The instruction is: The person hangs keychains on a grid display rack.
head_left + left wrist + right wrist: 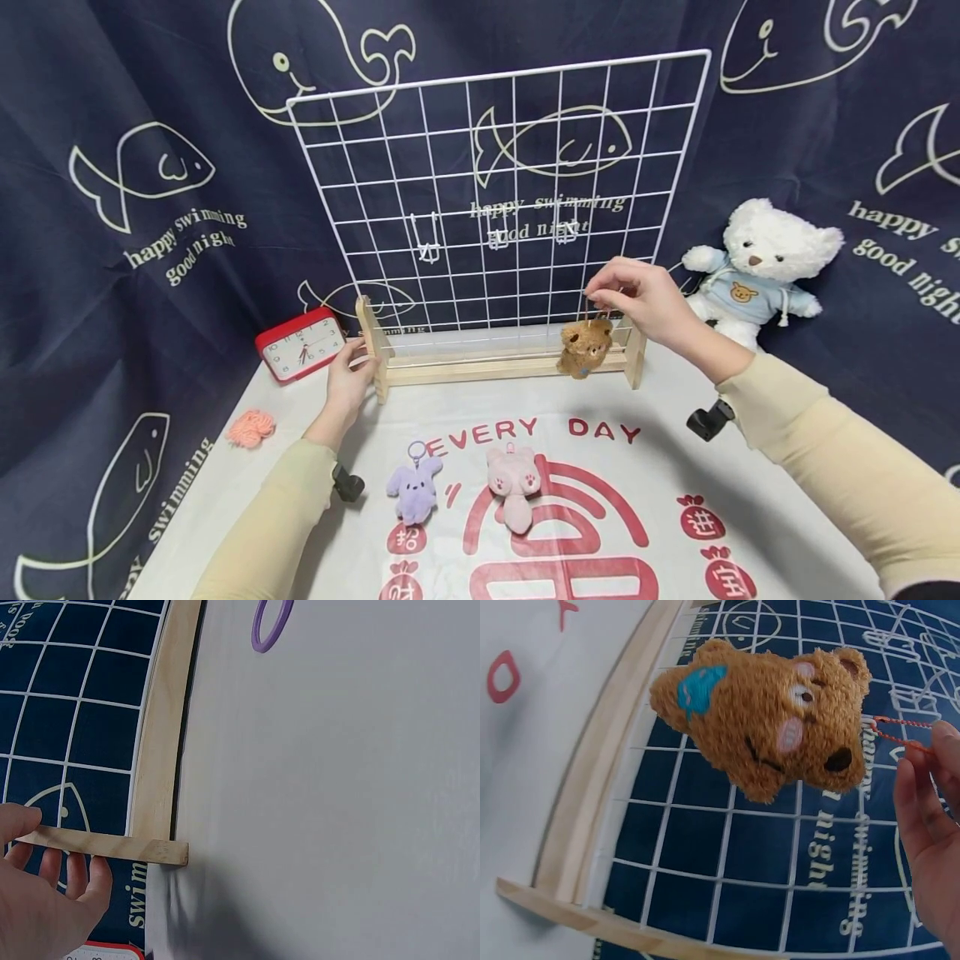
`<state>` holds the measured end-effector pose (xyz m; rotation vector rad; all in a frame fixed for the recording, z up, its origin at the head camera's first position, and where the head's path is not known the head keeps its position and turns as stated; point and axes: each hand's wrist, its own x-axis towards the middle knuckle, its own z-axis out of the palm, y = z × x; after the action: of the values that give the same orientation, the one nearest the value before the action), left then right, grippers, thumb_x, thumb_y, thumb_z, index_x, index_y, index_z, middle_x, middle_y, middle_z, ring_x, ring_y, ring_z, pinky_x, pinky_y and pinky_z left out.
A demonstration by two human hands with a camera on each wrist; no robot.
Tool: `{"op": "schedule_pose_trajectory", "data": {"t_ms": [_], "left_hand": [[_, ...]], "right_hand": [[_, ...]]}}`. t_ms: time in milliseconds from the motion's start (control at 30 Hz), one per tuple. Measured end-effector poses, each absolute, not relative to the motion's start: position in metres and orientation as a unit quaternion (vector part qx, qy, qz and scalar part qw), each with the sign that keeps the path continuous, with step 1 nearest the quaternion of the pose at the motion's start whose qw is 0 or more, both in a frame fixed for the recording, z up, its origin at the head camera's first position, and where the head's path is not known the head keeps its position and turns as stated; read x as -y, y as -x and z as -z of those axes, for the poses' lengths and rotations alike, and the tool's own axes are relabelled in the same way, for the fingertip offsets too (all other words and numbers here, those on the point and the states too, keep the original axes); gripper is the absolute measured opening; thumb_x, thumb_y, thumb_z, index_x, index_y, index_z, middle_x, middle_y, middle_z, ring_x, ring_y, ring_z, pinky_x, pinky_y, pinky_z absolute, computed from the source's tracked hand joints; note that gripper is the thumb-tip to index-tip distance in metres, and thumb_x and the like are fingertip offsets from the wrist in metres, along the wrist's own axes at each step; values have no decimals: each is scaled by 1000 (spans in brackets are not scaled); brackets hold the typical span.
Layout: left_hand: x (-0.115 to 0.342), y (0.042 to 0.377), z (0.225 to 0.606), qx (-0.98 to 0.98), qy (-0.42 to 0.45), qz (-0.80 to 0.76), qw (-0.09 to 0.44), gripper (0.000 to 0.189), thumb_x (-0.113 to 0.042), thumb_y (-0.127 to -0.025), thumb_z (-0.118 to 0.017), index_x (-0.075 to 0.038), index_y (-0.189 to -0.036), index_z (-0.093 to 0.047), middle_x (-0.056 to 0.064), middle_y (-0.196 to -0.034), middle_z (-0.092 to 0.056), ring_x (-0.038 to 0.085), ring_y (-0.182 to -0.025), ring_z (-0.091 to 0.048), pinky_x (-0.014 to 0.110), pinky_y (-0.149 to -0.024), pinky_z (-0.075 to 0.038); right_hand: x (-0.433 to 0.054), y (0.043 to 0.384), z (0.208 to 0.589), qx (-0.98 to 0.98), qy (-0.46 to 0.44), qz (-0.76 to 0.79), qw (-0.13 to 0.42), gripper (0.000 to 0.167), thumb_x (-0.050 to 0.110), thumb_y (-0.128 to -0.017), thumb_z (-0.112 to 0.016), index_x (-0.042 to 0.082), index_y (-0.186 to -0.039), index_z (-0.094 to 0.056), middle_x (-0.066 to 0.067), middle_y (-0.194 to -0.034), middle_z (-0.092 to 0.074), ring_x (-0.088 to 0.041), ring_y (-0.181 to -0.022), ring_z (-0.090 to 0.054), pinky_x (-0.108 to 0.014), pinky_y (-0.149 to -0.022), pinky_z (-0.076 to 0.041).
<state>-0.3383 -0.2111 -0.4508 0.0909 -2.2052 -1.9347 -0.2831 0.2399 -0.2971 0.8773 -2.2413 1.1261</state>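
My right hand (637,296) pinches the thin orange cord (904,731) of a brown plush bear keychain (585,348). The bear (765,720) dangles before the lower right of a white wire grid rack (498,167). At the rack's left end, my left hand (351,379) grips the wooden side foot (97,841), thumb on one side and fingers on the other. Several white hooks hang on the grid, among them a left one (427,242), a middle one (497,233) and a right one (566,229). A purple plush keychain (414,493) and a pink plush keychain (514,487) lie on the table.
A red-framed clock (302,346) stands left of the rack, with a coral yarn bundle (251,427) in front of it. Behind my right arm sits a white teddy bear (757,271) in a blue top. Dark patterned cloth (187,75) hangs behind the white-covered table (645,483).
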Motion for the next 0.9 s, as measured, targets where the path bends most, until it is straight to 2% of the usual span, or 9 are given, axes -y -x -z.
{"op": "schedule_pose_trajectory", "data": {"t_ms": [267, 500, 633, 900], "left_hand": [[212, 339, 450, 744, -28, 661, 99, 49, 3, -98, -61, -1, -146, -51, 25, -138, -53, 40, -126, -53, 48, -107, -46], [212, 339, 449, 745, -30, 659, 98, 50, 3, -97, -62, -1, -146, -51, 24, -138, -54, 39, -124, -55, 45, -106, -47], [211, 338, 448, 744, -28, 660, 102, 50, 4, -96, -62, 0, -145, -51, 25, -138, -54, 40, -125, -55, 46, -106, -47], [213, 339, 451, 742, -29, 663, 96, 49, 3, -97, -61, -1, -145, -51, 24, -138, -54, 39, -124, -54, 47, -107, -46]], "right_hand": [[-231, 288, 275, 817, -312, -410, 260, 9, -7, -91, -71, 0, -95, -76, -6, -90, -67, -9, -72, -64, -15, -65, -52], [-224, 294, 262, 811, -305, -416, 277, 9, -8, -91, -70, -2, -95, -75, -7, -90, -67, -7, -74, -65, -16, -66, -55], [-222, 300, 255, 809, -304, -411, 289, 8, -5, -92, -71, -1, -97, -75, -6, -91, -66, -11, -74, -65, -17, -66, -54], [-215, 305, 244, 804, -271, -445, 286, 9, -8, -92, -70, -6, -100, -74, -7, -93, -64, -5, -76, -65, -17, -70, -56]]}}
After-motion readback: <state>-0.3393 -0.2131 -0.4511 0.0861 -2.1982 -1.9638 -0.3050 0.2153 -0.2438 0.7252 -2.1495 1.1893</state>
